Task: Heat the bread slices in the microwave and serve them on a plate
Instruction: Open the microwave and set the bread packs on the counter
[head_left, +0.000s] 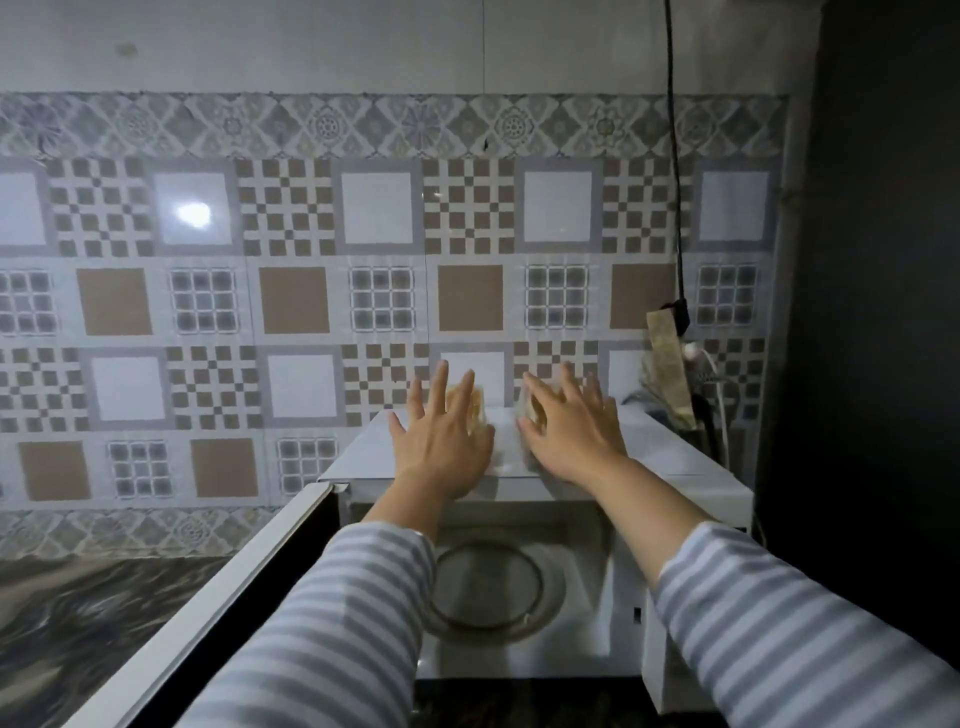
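Two spread hands (441, 431) (571, 426) over bread slices (467, 402) atop open microwave (670, 457)

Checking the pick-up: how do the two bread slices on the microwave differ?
The left bread slice shows between the left hand's spread fingers; the right bread slice peeks out only at the right hand's left edge, mostly covered. Both are pale tan and lie on the microwave top.

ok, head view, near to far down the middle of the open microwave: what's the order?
Round glass turntable inside white microwave → left hand and right hand over bread slices on top → patterned tiled wall.
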